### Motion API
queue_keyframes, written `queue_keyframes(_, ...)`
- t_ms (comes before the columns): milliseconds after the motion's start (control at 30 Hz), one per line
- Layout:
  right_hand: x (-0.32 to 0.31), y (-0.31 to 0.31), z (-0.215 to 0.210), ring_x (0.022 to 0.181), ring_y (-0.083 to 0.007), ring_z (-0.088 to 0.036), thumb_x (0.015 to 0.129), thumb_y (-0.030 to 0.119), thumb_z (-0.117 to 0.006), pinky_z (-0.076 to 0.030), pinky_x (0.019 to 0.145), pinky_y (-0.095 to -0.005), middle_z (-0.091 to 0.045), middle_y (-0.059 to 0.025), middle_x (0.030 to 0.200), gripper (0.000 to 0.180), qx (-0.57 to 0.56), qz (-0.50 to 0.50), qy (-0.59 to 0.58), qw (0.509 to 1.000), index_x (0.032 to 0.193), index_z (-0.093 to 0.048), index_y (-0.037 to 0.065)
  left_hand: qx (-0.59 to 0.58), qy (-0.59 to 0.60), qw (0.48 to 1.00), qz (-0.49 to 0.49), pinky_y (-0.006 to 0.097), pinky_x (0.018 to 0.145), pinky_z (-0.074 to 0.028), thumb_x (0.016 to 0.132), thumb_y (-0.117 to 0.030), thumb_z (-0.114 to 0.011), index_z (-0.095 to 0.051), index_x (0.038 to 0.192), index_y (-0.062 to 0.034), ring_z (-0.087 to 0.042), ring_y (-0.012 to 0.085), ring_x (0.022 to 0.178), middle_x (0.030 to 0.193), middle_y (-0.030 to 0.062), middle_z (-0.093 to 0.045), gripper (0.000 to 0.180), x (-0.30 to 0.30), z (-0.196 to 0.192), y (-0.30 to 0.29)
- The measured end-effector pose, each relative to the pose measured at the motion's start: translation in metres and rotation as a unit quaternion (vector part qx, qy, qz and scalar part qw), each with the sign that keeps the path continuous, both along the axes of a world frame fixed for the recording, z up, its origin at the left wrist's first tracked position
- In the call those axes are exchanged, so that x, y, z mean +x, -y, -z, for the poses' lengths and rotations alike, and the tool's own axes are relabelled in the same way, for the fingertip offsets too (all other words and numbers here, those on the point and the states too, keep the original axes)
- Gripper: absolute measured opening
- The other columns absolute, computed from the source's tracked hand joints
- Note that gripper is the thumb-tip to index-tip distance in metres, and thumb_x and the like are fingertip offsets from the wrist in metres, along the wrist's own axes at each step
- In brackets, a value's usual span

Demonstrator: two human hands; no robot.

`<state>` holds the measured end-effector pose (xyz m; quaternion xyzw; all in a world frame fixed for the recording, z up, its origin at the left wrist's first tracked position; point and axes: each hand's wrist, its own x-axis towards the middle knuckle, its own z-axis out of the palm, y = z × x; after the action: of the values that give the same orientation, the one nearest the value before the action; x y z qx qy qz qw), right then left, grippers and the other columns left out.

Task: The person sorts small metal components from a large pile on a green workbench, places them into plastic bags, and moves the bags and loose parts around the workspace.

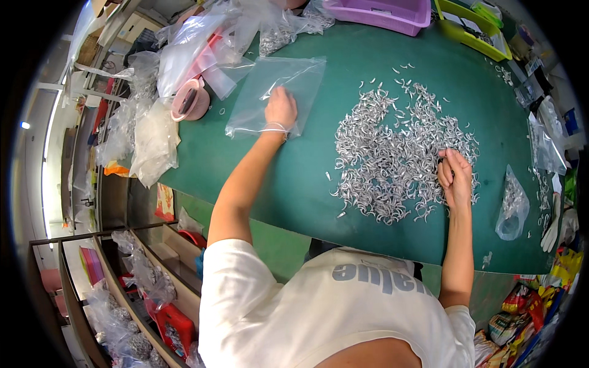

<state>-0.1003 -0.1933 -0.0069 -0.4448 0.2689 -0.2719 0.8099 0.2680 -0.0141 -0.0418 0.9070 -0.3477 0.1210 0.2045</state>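
A wide, loose pile of small, curved, silvery metal pieces [392, 159] lies on the green table. My right hand [454, 173] is over the pile's right side, its fingers curled together; whatever they hold is too small to make out. My left hand [281, 109] is closed over a clear plastic bag [248, 101] lying flat to the left of the pile. Its fingertips are hidden, and I cannot tell whether the hand is inside the bag or on top of it. A thin band circles the left wrist.
A pink cup [195, 105] and heaped plastic bags [156, 138] line the table's left side. At the back are a purple basket [392, 15] and a yellow-green tray [475, 37]. An open bag with metal pieces [513, 205] lies right. Shelves [175, 245] stand lower left.
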Motion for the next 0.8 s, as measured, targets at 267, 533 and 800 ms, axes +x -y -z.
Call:
queue_keyframes(267, 0.004, -0.007, -0.007, 0.037, -0.0013, -0.026, 0.090, 0.016, -0.051, -0.019, 0.035, -0.0178, -0.034, 0.0056, 0.045, 0.020, -0.046, -0.007, -0.047, 0.998, 0.087, -0.059, -0.001, 0.034, -0.006, 0.999, 0.000, 0.045, 0.081, -0.041, 0.077, -0.018, -0.057, -0.054, 0.098, -0.0078, -0.048, 0.0344, 0.099, 0.102, 0.0131, -0.052, 0.024, -0.004, 0.013, -0.022)
queue_keyframes(533, 0.006, -0.013, -0.005, 0.037, -0.0005, -0.025, 0.089, 0.018, -0.052, -0.016, 0.035, -0.0187, -0.035, 0.0067, 0.045, 0.021, -0.081, -0.010, -0.105, 0.991, 0.085, -0.061, -0.001, 0.022, 0.101, 0.971, 0.215, 0.041, 0.077, -0.041, 0.075, -0.016, -0.061, -0.055, 0.100, -0.0062, -0.048, 0.0337, 0.091, 0.097, 0.0120, -0.052, 0.028, -0.034, -0.003, -0.053)
queue_keyframes(800, 0.001, -0.005, -0.004, 0.038, 0.0007, -0.024, 0.088, 0.018, -0.053, -0.015, 0.036, -0.0184, -0.034, 0.0076, 0.045, 0.019, -0.068, 0.030, -0.100, 0.992, 0.086, -0.063, 0.001, 0.034, 0.082, 0.991, 0.101, 0.043, 0.062, -0.045, 0.074, -0.012, -0.059, -0.050, 0.086, -0.0018, -0.050, 0.0353, 0.077, 0.085, 0.0152, -0.050, 0.018, -0.036, 0.011, -0.048)
